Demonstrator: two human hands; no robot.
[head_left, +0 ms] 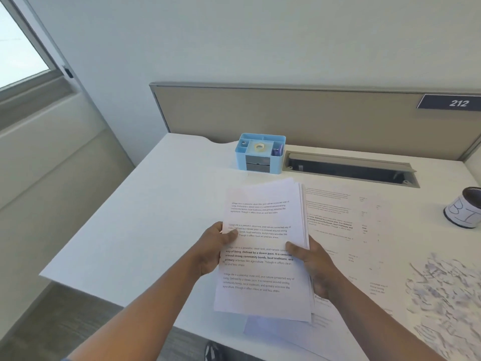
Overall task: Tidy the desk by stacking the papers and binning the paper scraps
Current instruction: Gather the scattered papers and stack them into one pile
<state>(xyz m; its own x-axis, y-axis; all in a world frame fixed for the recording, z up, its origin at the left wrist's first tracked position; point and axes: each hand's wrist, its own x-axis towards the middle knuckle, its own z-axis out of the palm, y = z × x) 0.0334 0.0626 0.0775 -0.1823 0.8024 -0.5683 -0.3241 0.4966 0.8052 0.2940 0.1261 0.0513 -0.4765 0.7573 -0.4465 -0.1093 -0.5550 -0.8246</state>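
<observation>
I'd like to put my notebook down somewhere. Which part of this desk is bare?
The left half of the desk is bare, between its left edge, the blue organizer and the held paper stack. The right side is crowded: loose sheets, paper scraps and a labelled can.

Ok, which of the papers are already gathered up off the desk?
The stack of printed papers held by both the left hand and right hand; the other sheets lie flat on the desk.

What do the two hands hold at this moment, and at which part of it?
Both hold the stack of papers. The left hand grips its left long edge, thumb on top; the right hand grips its right long edge, thumb on top.
</observation>
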